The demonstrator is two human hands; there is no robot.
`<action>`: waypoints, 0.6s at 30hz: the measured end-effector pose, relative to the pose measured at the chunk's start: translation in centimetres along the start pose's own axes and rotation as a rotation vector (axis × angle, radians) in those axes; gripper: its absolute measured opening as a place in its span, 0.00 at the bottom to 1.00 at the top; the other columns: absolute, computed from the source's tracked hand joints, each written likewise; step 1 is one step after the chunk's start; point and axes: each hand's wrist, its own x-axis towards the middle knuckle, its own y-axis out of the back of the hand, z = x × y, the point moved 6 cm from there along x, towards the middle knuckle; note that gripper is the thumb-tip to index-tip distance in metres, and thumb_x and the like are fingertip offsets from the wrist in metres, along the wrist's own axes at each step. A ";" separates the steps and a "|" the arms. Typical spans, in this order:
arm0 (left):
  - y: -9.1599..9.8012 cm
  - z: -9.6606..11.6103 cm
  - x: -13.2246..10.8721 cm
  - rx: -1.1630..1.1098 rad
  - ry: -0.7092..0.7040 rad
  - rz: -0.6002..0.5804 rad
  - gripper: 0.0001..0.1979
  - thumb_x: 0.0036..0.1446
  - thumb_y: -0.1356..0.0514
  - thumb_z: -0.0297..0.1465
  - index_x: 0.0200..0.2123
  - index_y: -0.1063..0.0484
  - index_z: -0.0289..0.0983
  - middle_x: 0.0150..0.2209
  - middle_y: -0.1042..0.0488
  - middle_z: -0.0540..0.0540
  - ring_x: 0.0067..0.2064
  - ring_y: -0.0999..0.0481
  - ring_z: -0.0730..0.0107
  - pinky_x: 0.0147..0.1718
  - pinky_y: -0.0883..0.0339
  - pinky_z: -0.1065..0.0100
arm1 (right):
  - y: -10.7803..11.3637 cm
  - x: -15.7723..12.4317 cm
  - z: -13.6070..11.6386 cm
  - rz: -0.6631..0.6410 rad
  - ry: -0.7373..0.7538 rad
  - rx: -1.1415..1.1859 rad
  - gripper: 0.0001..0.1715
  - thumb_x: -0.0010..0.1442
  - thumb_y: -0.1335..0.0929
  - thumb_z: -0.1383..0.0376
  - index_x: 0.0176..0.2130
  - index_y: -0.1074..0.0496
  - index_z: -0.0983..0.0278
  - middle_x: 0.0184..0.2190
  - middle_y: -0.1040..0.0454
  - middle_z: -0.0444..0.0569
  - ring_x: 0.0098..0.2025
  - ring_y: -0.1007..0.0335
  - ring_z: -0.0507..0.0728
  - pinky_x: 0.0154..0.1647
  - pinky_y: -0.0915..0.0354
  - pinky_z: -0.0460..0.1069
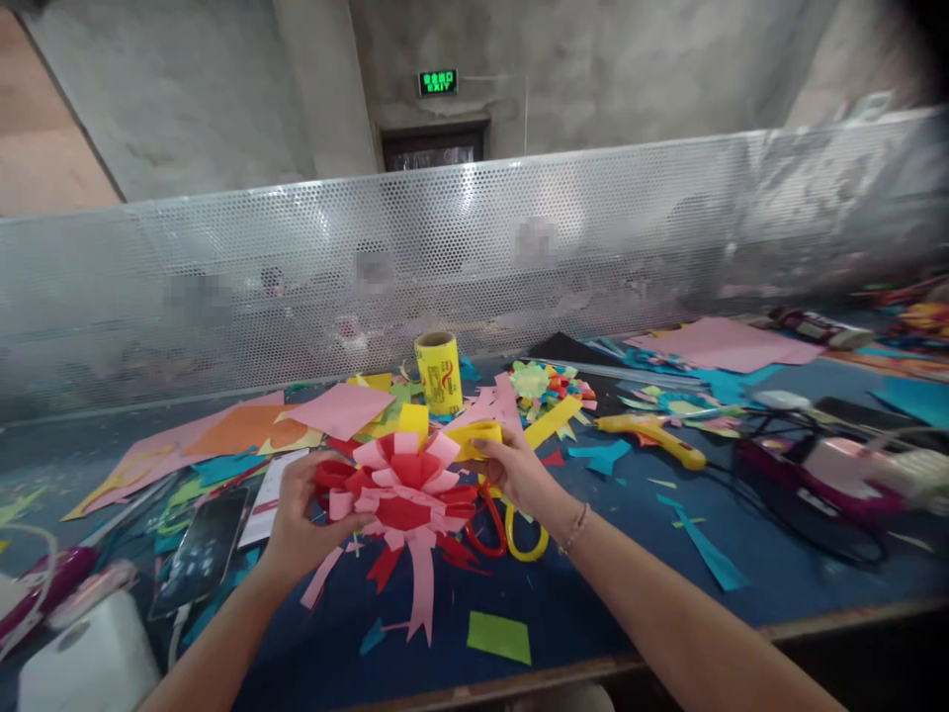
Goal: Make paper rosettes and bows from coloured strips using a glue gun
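Observation:
A layered pink and red paper rosette (404,509), with tails hanging from it, is held up over the blue table. My left hand (303,524) grips its left edge between thumb and fingers. At the rosette's upper right, my right hand (515,470) pinches a yellow paper loop (473,435). Another yellow loop (413,420) stands at the top of the rosette. Just below my right hand lie scissors with a red handle (495,534) and a yellow handle (528,544); their blades are hidden. Whether the pinched loop is attached cannot be seen.
Behind the rosette stands a yellow tape roll (440,374). A yellow glue gun (652,435) and a purple device (808,485) with cables lie right. A phone (200,549) and a white box (89,658) are left. Paper scraps surround them; a perforated metal screen (415,267) borders the back.

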 end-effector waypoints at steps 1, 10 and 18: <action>-0.2 0.0 0.0 -0.028 0.007 -0.007 0.31 0.38 0.30 0.32 0.45 0.40 0.43 0.42 0.33 0.44 0.43 0.26 0.60 0.38 0.28 0.60 | -0.3 -0.2 -0.1 -0.021 -0.009 0.005 0.18 0.38 0.24 0.63 0.32 0.29 0.61 0.32 0.24 0.45 0.35 0.25 0.56 0.32 0.27 0.49; -0.6 -0.8 -0.2 0.017 0.070 0.026 0.31 0.40 0.31 0.30 0.47 0.40 0.44 0.45 0.34 0.44 0.46 0.28 0.61 0.45 0.30 0.58 | -1.7 -1.5 -0.7 -0.170 -0.053 0.046 0.16 0.40 0.25 0.66 0.34 0.26 0.62 0.29 0.24 0.44 0.27 0.28 0.50 0.25 0.31 0.43; -0.7 -0.5 -0.3 0.048 0.111 0.049 0.31 0.38 0.31 0.32 0.47 0.39 0.41 0.45 0.33 0.43 0.46 0.27 0.58 0.45 0.30 0.56 | -2.1 -1.7 -0.5 -0.181 -0.098 0.099 0.15 0.41 0.25 0.67 0.32 0.26 0.63 0.27 0.25 0.42 0.26 0.29 0.47 0.25 0.32 0.40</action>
